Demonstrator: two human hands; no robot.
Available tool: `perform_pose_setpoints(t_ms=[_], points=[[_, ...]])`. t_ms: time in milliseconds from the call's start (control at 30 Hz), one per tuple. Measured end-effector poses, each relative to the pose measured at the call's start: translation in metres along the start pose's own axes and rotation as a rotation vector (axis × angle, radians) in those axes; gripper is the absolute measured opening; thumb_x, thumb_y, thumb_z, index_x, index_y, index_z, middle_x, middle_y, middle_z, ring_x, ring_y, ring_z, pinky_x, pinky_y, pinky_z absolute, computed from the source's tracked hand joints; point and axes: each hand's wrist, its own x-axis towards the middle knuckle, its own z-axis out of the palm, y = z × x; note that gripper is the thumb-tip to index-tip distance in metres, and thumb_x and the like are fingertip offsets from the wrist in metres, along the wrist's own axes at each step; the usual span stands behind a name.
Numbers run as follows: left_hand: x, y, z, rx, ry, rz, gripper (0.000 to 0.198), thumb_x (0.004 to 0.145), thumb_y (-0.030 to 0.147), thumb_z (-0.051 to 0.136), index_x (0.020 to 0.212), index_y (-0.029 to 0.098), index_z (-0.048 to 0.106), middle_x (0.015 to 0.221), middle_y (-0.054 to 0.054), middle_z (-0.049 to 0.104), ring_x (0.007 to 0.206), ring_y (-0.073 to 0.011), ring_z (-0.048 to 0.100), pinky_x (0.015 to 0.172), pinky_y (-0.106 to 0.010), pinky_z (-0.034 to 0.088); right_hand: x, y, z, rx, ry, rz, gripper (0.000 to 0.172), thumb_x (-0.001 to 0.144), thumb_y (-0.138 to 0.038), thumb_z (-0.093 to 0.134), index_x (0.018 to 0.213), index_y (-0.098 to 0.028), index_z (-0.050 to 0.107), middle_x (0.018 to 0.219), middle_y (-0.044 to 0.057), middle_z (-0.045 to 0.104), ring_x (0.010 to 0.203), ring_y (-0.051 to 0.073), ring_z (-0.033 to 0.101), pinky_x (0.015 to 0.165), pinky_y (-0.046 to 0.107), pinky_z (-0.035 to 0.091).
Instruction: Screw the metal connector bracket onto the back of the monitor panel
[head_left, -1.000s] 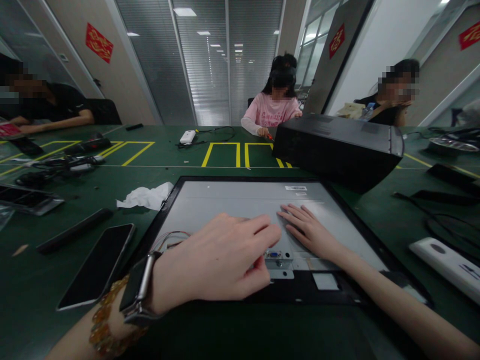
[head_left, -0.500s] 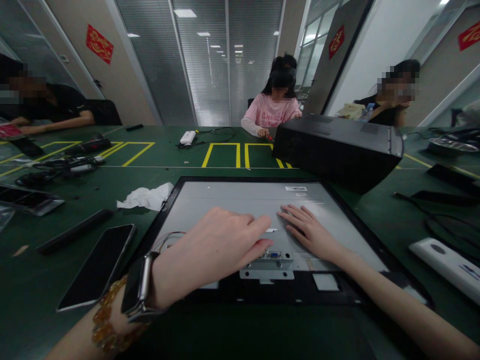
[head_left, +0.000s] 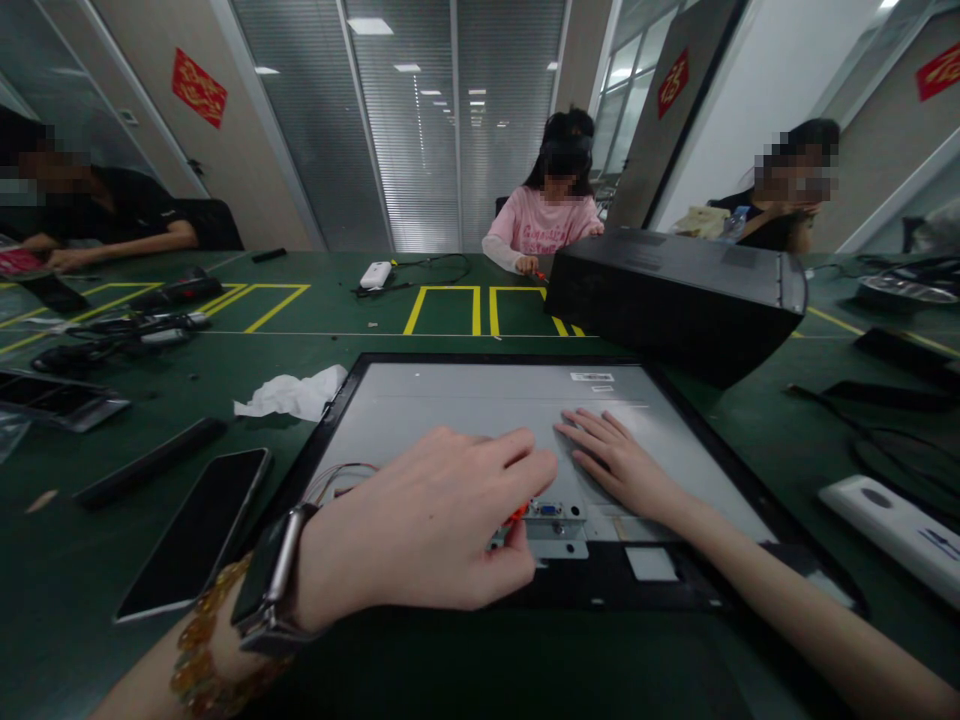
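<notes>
In front of me lies a flat display panel (head_left: 465, 385), grey metal back upward within a black frame. My left hand (head_left: 442, 515) is curled over its lower middle, with fingers closed round a small orange-red object (head_left: 519, 513). Most of that object is hidden by the hand, so its kind does not show. Just beside the fingertips is a metal bracket (head_left: 566, 540) with a blue video port (head_left: 551, 510). My right hand (head_left: 611, 455) rests flat on the grey back with fingers spread. Thin wires (head_left: 337, 475) emerge behind my left wrist.
Left of the panel are a phone (head_left: 199, 530), a black bar (head_left: 150, 462) and crumpled tissue (head_left: 292, 393). A large black casing (head_left: 675, 300) stands beyond the panel's right corner. A white device (head_left: 892, 530) lies at right. Co-workers sit across the green table (head_left: 337, 310).
My left hand has turned, and its fingers have curled in; orange-red now shows between them. My right hand stays in place. A co-worker's hands at far left have shifted slightly.
</notes>
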Motion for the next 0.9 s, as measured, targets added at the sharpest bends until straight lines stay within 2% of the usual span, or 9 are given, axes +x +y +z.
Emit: perform_pose_setpoints(t_ms=[133, 200, 333, 467, 667, 900], points=[[0.001, -0.004, 0.004, 0.027, 0.022, 0.017, 0.028, 0.094, 0.045, 0.048, 0.084, 0.019, 0.052, 0.074, 0.002, 0.058, 0.058, -0.013, 0.052, 0.049, -0.027, 0.028, 0.0, 0.0, 0.0, -0.016, -0.009, 0.005, 0.044, 0.097, -0.036, 0.038, 0.141, -0.03, 0.041, 0.147, 0.005, 0.044, 0.137, 0.026, 0.036, 0.111, 0.057, 0.027], [0.001, -0.006, 0.006, 0.057, 0.019, 0.01, 0.032, 0.097, 0.048, 0.043, 0.084, 0.019, 0.05, 0.066, 0.003, 0.057, 0.054, -0.0134, 0.051, 0.048, -0.027, 0.026, 0.0, -0.001, -0.001, -0.02, -0.016, 0.008, 0.044, 0.097, -0.036, 0.037, 0.14, -0.029, 0.042, 0.147, 0.006, 0.044, 0.137, 0.026, 0.036, 0.111, 0.056, 0.027], [0.001, -0.008, 0.008, 0.086, 0.023, -0.002, 0.02, 0.098, 0.034, 0.044, 0.086, 0.019, 0.05, 0.066, 0.004, 0.057, 0.052, -0.0129, 0.05, 0.05, -0.027, 0.027, 0.0, -0.001, -0.002, -0.009, -0.016, 0.001, 0.045, 0.097, -0.037, 0.038, 0.141, -0.03, 0.041, 0.147, 0.005, 0.044, 0.137, 0.026, 0.036, 0.111, 0.057, 0.027], [0.001, -0.006, 0.006, 0.039, 0.022, 0.001, 0.008, 0.092, 0.021, 0.046, 0.085, 0.019, 0.05, 0.071, 0.003, 0.058, 0.055, -0.0127, 0.05, 0.051, -0.027, 0.031, 0.0, 0.001, 0.0, 0.0, -0.008, 0.0, 0.045, 0.097, -0.038, 0.037, 0.141, -0.031, 0.041, 0.147, 0.005, 0.044, 0.137, 0.026, 0.036, 0.111, 0.057, 0.027], [0.001, -0.002, -0.001, -0.036, -0.001, -0.007, 0.004, 0.083, 0.019, 0.048, 0.079, 0.019, 0.048, 0.078, 0.001, 0.056, 0.06, -0.0128, 0.05, 0.052, -0.027, 0.033, 0.0, 0.0, -0.001, -0.021, -0.024, 0.005, 0.044, 0.098, -0.037, 0.036, 0.141, -0.03, 0.041, 0.148, 0.006, 0.043, 0.137, 0.025, 0.035, 0.112, 0.056, 0.026], [-0.002, -0.001, -0.003, -0.011, -0.027, -0.016, 0.003, 0.079, 0.018, 0.047, 0.081, 0.02, 0.049, 0.083, 0.0, 0.055, 0.061, -0.0139, 0.049, 0.051, -0.029, 0.028, 0.0, -0.001, -0.002, -0.04, -0.045, 0.014, 0.044, 0.098, -0.037, 0.035, 0.141, -0.028, 0.042, 0.148, 0.006, 0.042, 0.138, 0.025, 0.034, 0.112, 0.056, 0.025]])
